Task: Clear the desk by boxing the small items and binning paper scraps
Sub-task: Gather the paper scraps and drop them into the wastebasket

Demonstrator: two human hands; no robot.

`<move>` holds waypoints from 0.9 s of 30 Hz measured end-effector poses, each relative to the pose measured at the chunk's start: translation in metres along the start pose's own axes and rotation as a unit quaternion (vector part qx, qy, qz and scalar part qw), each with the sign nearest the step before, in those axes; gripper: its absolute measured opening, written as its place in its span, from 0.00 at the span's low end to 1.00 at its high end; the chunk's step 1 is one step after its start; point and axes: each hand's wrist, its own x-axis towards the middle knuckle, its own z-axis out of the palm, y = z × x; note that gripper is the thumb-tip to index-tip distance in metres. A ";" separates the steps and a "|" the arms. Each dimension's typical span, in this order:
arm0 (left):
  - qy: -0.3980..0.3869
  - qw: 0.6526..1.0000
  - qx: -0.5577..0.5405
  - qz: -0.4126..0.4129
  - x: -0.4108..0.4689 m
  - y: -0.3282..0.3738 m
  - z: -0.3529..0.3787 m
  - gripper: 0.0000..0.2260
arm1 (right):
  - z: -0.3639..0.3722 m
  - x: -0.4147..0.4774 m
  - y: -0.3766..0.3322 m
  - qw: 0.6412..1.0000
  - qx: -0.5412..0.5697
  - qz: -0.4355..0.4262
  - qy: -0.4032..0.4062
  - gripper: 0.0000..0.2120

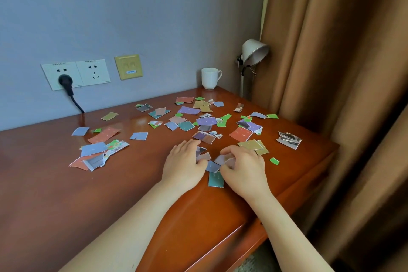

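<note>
We see torn paper scraps (206, 121) strewn over the glossy reddish-brown wooden desk (55, 183). Most lie beyond the hands, a small overlapping clump sits right between them, and a teal scrap (216, 180) lies just nearer than the clump. They are thin, ragged-edged, roughly rectangular bits in purple, blue, green, red and tan. Our left hand (184, 164) lies flat, fingers nearly straight, touching the clump's left side, while our right hand (242, 171) curls its fingers over the right side, pinching pieces.
</note>
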 end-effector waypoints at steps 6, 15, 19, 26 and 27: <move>0.043 0.998 0.035 0.026 -0.004 -0.007 -0.004 0.22 | 0.001 -0.002 0.002 0.991 0.109 -0.011 0.072 0.13; 0.042 0.998 0.050 0.010 -0.008 -0.007 -0.006 0.16 | 0.008 0.004 0.000 0.998 -0.028 -0.042 0.034 0.14; 0.047 0.998 0.040 0.032 -0.012 -0.008 -0.005 0.11 | 0.008 0.006 -0.004 0.993 -0.113 0.017 0.006 0.30; 0.024 0.998 0.011 0.057 -0.012 -0.009 -0.006 0.06 | 0.006 0.014 -0.007 0.993 -0.108 0.051 -0.018 0.37; 0.019 0.998 0.009 0.057 -0.012 -0.009 -0.006 0.04 | 0.006 0.014 -0.007 0.993 -0.101 0.051 -0.021 0.36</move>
